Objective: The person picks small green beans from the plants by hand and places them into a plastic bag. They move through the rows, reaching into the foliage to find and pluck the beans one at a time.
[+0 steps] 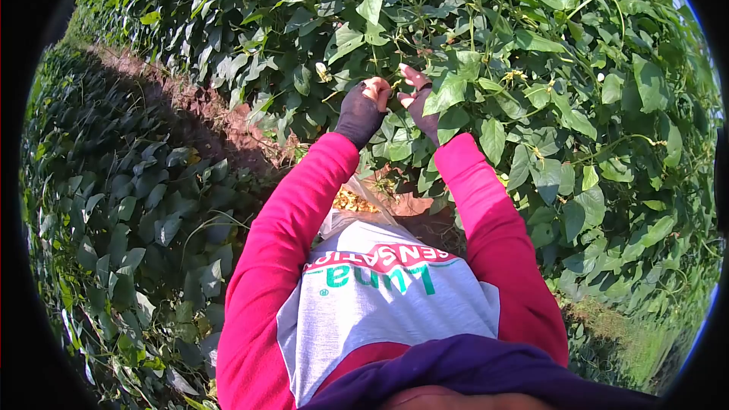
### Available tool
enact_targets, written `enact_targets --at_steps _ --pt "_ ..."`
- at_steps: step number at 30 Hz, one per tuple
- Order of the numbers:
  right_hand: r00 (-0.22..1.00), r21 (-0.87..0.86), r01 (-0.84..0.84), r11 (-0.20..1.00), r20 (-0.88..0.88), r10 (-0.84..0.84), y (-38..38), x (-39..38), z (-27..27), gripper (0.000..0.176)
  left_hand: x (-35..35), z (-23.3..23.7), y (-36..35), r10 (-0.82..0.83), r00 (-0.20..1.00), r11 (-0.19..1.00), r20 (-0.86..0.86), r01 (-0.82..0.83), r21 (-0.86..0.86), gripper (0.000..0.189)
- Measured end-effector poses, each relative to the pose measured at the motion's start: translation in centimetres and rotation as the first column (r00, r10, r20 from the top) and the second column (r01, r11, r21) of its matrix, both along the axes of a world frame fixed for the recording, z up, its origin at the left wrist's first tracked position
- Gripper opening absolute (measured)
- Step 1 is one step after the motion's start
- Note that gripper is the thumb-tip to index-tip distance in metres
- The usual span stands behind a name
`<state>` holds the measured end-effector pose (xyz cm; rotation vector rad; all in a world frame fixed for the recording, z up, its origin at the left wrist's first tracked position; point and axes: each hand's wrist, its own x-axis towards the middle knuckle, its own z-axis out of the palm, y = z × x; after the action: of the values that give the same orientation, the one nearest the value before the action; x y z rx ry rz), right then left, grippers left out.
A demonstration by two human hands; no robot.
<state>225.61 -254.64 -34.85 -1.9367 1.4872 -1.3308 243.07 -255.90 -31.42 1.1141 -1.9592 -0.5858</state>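
Note:
My left hand (pixel 364 110), in a dark fingerless glove, is raised among the vine leaves with its fingers curled into a pinch. What lies between those fingertips is too small to make out. Just to the right, my right hand (pixel 421 99) wears a similar glove; its bare fingertips are apart and point toward the left hand. Leaves partly cover this hand. Thin stems and a pale yellowish flower (pixel 323 73) are close to both hands. Below them, a translucent plastic bag (pixel 334 222) hangs at my front, with small yellow-orange pieces (pixel 351 200) showing at its opening.
Dense leafy vines (pixel 547 114) rise in front and to the right. Another row of leafy plants (pixel 129 220) grows on the left. A strip of reddish bare soil (pixel 228 118) runs between them. More pale flowers (pixel 514 76) dot the foliage.

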Motion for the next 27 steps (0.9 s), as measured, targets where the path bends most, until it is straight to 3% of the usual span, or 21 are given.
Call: enact_targets --at_steps 1,3,4,5,7,8,15,17,19,23,25,26,27 --pt "1.0 -0.004 -0.008 1.0 -0.001 0.008 -0.4 0.1 0.3 0.056 0.3 -0.2 -0.1 0.008 1.0 1.0 -0.001 -0.008 -0.004 0.013" --pt "0.992 0.165 -0.055 0.985 -0.103 0.073 -1.1 0.5 0.7 0.05 0.7 -0.6 -0.3 -0.003 1.0 1.0 0.009 0.003 0.007 0.012" --pt "0.992 0.176 -0.096 0.98 -0.068 0.11 -1.5 0.8 0.9 0.031 0.7 -0.7 -0.3 -0.008 1.0 1.0 0.008 0.009 -0.017 0.013" --pt "0.991 0.174 -0.101 0.98 -0.069 0.114 -1.6 0.8 1.0 0.031 0.9 -0.9 -0.4 -0.004 1.0 1.0 0.007 0.004 -0.019 0.013" --pt "0.956 0.134 -0.064 0.989 -0.277 0.099 -2.0 0.7 1.3 0.02 1.3 -1.2 -0.7 -0.013 0.999 1.0 -0.034 0.013 0.013 0.012" --pt "0.971 0.053 -0.086 0.995 -0.217 0.096 -2.2 0.8 0.7 0.015 1.4 -1.3 -0.8 -0.02 0.998 0.999 -0.057 0.023 0.047 0.013" --pt "0.984 0.074 -0.108 0.991 -0.132 0.117 -2.7 0.2 0.0 0.015 2.5 -1.4 -1.3 0.025 0.996 0.981 -0.086 -0.008 0.194 0.015" --pt "0.984 0.171 -0.092 0.981 -0.135 0.116 -2.3 0.1 0.8 0.018 3.3 0.3 -0.3 -0.04 0.984 0.936 -0.172 0.098 0.339 0.015" --pt "0.988 0.329 -0.093 0.94 -0.088 0.129 -1.3 0.3 2.5 0.023 5.1 2.1 1.8 -0.13 0.984 0.969 -0.119 0.152 0.194 0.013" --pt "0.99 0.088 -0.089 0.992 -0.106 0.098 0.6 1.6 4.7 0.047 11.2 5.1 7.1 -0.322 0.943 0.908 -0.082 0.332 0.256 0.011" --pt "0.993 -0.009 -0.058 0.998 -0.105 0.057 1.1 2.5 4.9 0.046 14.2 5.4 8.9 -0.441 0.886 0.896 0.14 0.444 0.013 0.009" --pt "0.99 -0.046 -0.031 0.998 -0.138 0.024 1.2 3.3 4.9 0.044 15.5 4.9 9.5 -0.426 0.894 0.903 0.139 0.429 0.007 0.009" --pt "0.987 -0.126 -0.056 0.99 -0.156 0.036 0.9 3.9 4.1 0.041 16.6 4.0 10.1 -0.463 0.844 0.881 0.271 0.471 0.039 0.008"
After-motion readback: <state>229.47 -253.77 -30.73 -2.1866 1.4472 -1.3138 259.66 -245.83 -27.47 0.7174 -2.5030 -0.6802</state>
